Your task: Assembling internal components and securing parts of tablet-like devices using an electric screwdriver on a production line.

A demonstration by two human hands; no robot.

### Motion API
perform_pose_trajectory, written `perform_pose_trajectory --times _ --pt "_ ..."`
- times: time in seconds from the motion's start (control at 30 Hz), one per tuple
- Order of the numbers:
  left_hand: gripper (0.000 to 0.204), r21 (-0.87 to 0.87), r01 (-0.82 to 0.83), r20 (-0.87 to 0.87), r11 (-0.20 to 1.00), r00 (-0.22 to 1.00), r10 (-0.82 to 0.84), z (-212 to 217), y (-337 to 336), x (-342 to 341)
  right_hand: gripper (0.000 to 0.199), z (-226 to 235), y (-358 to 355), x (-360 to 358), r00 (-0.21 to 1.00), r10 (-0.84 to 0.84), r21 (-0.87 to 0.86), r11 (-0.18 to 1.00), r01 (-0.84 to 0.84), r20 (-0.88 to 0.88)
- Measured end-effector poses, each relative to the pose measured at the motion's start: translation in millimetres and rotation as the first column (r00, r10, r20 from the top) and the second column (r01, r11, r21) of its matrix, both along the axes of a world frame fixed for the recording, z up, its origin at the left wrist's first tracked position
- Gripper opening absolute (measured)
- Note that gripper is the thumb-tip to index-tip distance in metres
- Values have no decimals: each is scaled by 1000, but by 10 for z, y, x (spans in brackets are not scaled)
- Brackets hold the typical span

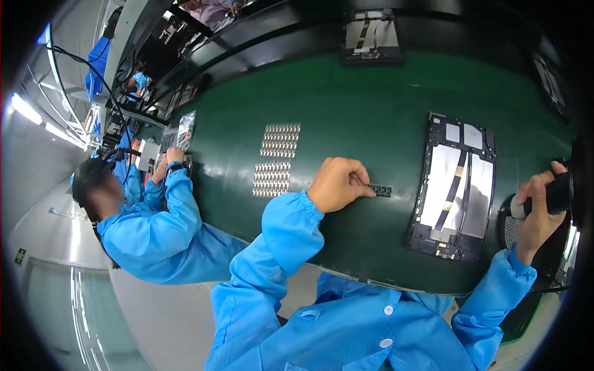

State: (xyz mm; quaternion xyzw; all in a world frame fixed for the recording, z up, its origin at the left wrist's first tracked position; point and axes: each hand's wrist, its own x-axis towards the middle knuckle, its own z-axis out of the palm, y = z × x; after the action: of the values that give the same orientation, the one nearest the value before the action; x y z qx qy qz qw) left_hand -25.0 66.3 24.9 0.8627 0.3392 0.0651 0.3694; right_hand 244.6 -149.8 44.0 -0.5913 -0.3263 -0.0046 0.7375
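- On the green conveyor belt [346,111], the person's left hand [337,183] rested knuckles-up, thumb and forefinger pressed together on the near end of a small black strip of parts [380,190], which lay flat on the belt just left of an opened tablet chassis.
- Right hand [537,213]: it was wrapped around a black powered driver [557,195] with a pale tip, fingers closed about the barrel, held at the belt's right edge, apart from the chassis.
- Opened tablet chassis [455,188]: it lay face-down between the 2 hands, showing 2 silvery panels, dark ribbon cables crossing them and 2 small pale squares near its far end; whether any fasteners were already seated was too small to tell.
- Judged progress: the strip was not yet on the chassis and the driver was not yet over it, so the fitting on this unit appeared to be at an early stage, with placing and fastening left to do.
- 2 sheets of small metallic parts [276,159] lay on the belt to the left, well apart from the strip; both looked largely full.
- Another opened chassis [371,36] sat at the far side of the belt.
- A co-worker in a blue smock [161,229] worked at the left end of the belt, hands near a small tray, separate from the person's own hands.
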Motion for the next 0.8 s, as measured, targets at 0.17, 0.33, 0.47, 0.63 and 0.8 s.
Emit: perform_pose_trajectory --times 0.17,0.33,0.47,0.63,0.8 --pt "26 -610 11 106 792 992 68 -40 200 -19 42 -49 8 52 988 124 -23 992 -122 93" --pt "24 68 124 39 990 991 -127 -130 109 95 45 76 -61 -61 999 -29 15 999 29 -19" --pt "22 261 170 56 950 980 -191 -73 15 36 49 152 65 -69 996 58 98 994 -51 -69" --pt "24 405 165 184 899 949 -257 35 -75 30 54 277 -192 211 999 15 44 999 -17 42" --pt "23 269 177 504 947 812 -295 -161 -665 436 34 20 -439 547 996 -86 159 984 84 10"
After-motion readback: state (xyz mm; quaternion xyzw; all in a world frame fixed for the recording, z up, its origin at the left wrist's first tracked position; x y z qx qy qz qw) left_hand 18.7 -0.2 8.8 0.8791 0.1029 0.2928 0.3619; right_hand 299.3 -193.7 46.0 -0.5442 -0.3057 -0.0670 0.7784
